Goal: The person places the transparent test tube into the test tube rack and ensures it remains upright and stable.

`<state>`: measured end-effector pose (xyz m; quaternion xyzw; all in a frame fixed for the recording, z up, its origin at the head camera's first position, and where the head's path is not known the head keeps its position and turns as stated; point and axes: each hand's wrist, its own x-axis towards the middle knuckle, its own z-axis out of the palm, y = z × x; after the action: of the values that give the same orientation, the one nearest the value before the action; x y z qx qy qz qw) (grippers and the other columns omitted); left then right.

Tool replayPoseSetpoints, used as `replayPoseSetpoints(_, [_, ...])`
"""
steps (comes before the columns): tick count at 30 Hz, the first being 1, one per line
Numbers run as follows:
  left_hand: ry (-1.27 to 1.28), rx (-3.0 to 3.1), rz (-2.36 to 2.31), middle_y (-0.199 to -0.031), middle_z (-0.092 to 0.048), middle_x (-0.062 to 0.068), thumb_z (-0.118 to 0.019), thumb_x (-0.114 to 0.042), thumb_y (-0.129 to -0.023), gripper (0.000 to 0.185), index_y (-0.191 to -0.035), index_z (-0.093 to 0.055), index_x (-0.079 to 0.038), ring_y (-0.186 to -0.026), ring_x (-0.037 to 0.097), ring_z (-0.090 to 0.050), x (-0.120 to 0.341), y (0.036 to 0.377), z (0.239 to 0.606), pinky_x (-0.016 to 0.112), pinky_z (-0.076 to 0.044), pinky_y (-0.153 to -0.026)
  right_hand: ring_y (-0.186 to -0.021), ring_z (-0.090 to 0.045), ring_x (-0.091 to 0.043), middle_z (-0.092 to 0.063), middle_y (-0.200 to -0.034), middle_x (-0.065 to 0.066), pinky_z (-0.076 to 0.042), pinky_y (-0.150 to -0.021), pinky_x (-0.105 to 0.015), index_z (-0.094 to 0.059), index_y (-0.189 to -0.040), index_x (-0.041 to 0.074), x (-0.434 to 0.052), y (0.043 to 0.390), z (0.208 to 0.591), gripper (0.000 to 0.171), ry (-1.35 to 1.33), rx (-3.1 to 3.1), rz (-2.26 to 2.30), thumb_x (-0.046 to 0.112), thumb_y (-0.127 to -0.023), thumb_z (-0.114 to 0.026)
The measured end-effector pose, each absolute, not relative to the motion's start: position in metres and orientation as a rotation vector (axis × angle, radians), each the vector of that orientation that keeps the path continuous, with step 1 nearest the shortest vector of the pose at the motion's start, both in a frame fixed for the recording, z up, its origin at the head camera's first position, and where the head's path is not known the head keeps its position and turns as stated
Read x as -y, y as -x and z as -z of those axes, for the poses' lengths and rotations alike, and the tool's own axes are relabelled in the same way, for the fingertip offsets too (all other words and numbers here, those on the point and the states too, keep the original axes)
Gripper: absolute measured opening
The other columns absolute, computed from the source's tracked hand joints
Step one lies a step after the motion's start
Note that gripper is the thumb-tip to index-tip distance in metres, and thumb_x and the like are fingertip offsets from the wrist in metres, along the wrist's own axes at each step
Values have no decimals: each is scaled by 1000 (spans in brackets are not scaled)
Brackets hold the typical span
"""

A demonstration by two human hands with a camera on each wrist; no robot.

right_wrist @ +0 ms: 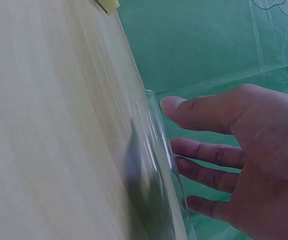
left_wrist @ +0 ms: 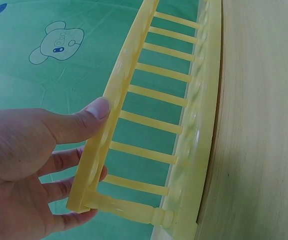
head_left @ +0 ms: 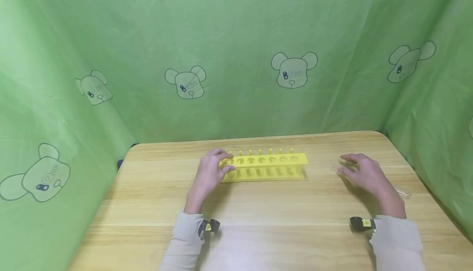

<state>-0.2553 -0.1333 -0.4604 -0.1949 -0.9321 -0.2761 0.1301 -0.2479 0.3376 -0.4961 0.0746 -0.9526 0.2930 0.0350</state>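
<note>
A yellow test tube rack stands on the table, with a row of round holes along its top and upright pegs behind. At the rack's left end my left hand grips the top bar; in the left wrist view the thumb lies on one side and the fingers curl round the other. A clear glass test tube lies on the table to the right of the rack. Over it hovers my right hand, thumb and fingers apart, holding nothing. The hand hides the tube's middle in the head view.
The wooden table has a rounded far edge. Green curtains with bear-head drawings hang behind it and on both sides. Each wrist carries a small black camera, such as the left camera.
</note>
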Motion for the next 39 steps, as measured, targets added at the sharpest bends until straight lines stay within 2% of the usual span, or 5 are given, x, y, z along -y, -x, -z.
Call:
replayPoseSetpoints(11, [582, 2689, 809, -117, -69, 7, -84, -24, -84, 38, -118, -75, -9, -110, 27, -65, 135, 258, 462, 49, -50, -102, -121, -50, -58, -55, -132, -38, -37, -100, -75, -56, -137, -6, -339, 249, 500, 56, -237, 2938, -896, 27, -96, -74])
replayPoseSetpoints(21, [590, 2687, 809, -117, -69, 6, -84, -24, -84, 38, -118, -75, -9, -109, 27, -65, 135, 257, 462, 50, -49, -103, -126, -45, -59, -53, -136, -37, -33, -104, -75, -56, -139, -3, -338, 250, 502, 54, -205, 2995, -944, 26, -97, -72])
replayPoseSetpoints(39, [588, 2692, 804, -116, -69, 6, -84, -24, -84, 38, -118, -75, -9, -108, 25, -65, 134, 257, 462, 47, -50, -102, -119, -52, -58, -57, -130, -39, -37, -100, -75, -57, -137, -6, -340, 252, 507, 53, -222, 3000, -891, 22, -95, -74])
